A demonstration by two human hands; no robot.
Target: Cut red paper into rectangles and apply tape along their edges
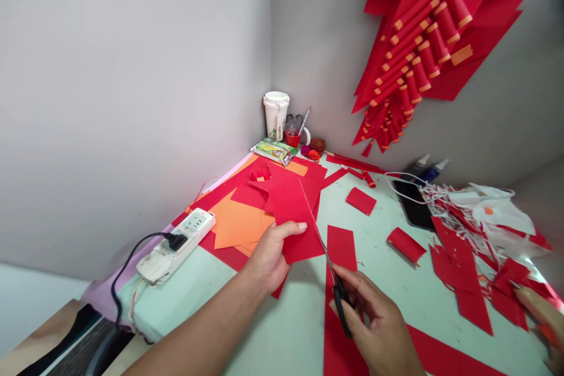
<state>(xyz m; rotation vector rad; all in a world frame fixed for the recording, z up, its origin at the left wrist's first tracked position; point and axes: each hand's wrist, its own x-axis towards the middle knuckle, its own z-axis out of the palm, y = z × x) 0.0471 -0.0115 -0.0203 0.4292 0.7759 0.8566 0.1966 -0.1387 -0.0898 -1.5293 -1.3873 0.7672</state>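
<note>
Nearest: right hand (374,317), low and right of centre, fingers curled closed around the black handles of metal-bladed scissors (340,302), blades pointing up and slightly left. Just beyond: left hand (269,255), forearm slanting in from lower left, thumb flat on top of a red rectangular paper sheet (294,214), other fingers mostly hidden beneath, in a pinching hold. Sheet above a pale green tabletop (288,329), right edge at the blades; exact bite hard to make out. Farther: flat orange paper sheets (235,224). Farthest: white lidded cup (270,120).
</note>
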